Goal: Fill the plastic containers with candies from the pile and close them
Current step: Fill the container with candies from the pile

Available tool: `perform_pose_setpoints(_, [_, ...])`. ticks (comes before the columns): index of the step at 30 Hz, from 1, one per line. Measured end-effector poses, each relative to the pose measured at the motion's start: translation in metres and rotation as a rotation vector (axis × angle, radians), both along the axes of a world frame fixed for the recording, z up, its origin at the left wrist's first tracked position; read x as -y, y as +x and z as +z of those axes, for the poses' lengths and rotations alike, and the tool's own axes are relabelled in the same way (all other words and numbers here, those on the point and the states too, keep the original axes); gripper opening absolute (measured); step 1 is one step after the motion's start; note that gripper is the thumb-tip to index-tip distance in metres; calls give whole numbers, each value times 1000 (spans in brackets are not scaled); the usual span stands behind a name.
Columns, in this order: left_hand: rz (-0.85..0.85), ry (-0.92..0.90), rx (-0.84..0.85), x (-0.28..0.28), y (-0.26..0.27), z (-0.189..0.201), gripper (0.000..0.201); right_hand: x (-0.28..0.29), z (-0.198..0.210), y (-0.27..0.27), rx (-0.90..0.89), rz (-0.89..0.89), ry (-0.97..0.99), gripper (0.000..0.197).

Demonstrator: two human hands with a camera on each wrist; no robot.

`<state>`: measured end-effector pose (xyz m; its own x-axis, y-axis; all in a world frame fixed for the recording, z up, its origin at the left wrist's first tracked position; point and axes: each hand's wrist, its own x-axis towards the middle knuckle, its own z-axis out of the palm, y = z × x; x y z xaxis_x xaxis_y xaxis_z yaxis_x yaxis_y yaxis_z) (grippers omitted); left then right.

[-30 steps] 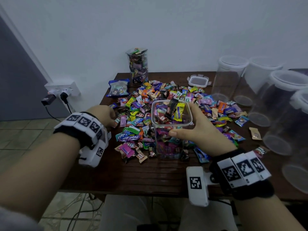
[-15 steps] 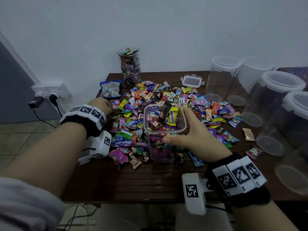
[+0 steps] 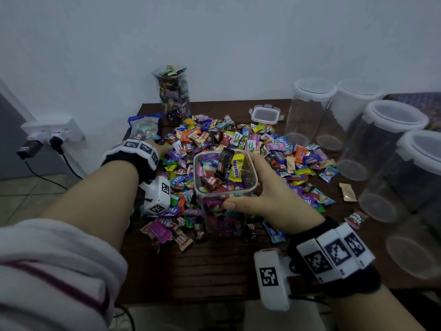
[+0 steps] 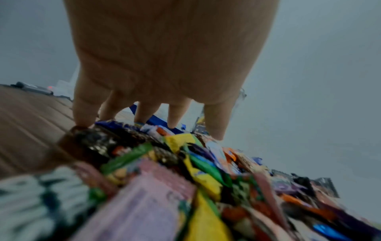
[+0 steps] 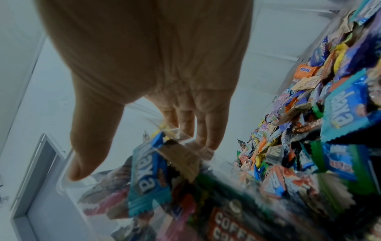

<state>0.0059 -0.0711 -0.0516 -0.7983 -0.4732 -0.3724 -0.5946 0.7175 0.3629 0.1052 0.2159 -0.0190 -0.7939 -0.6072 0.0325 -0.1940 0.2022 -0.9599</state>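
A clear square plastic container [image 3: 249, 185], nearly full of wrapped candies, stands lidless at the front of the candy pile [image 3: 238, 142]. My right hand [image 3: 267, 194] grips it near the rim, thumb on the near wall and fingers on the right wall; the right wrist view shows the same container [image 5: 68, 181] under the hand [image 5: 144, 114]. My left hand [image 3: 158, 149] reaches into the pile's left side, mostly hidden behind the wrist band. In the left wrist view its fingers [image 4: 144, 112] point down, spread, with their tips on the candies [image 4: 179, 143].
A small loose lid [image 3: 265, 114] lies behind the pile. A filled container [image 3: 173, 91] stands at the back by the wall, with a candy bag [image 3: 143, 126] to its left. Several empty lidded containers [image 3: 307, 111] crowd the right side. The table's front strip [image 3: 202, 271] is bare wood.
My left hand has moved further forward into the left side of the pile. My right hand keeps its grip on the container, which stays in place.
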Motion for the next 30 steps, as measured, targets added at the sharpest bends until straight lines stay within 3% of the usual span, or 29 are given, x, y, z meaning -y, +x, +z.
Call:
perform_pose_setpoints(4, [-87, -20, -16, -14, -1, -1, 30, 0, -1, 0, -5, 1, -16, 65])
perform_pose_setpoints(7, [-198, -78, 23, -21, 2, 2, 51, 1, -2, -1, -20, -1, -10, 73])
perform_pose_setpoints(12, [-319, 3, -38, -18, 16, 17, 51, 1, -5, 0, -11, 5, -44, 66])
perform_pose_setpoints(15, [-361, -145, -62, -8, 33, 35, 45, 0, -6, 0, -10, 3, -48, 63])
perform_pose_setpoints(18, [-416, -237, -24, 5, 51, 47, 26, 1, -7, 0, -6, -5, -49, 66])
perform_pose_setpoints(23, [-424, 109, 254, -5, 93, 45, 15, 0, -7, 2, -12, -14, -51, 67])
perform_pose_setpoints(27, [-552, 203, 477, -24, 116, 28, 15, 0, -8, 3, -6, -19, -56, 69])
perform_pose_setpoints(30, [-572, 239, 527, -34, 124, 17, 14, 0, -7, 4, -2, -14, -64, 68])
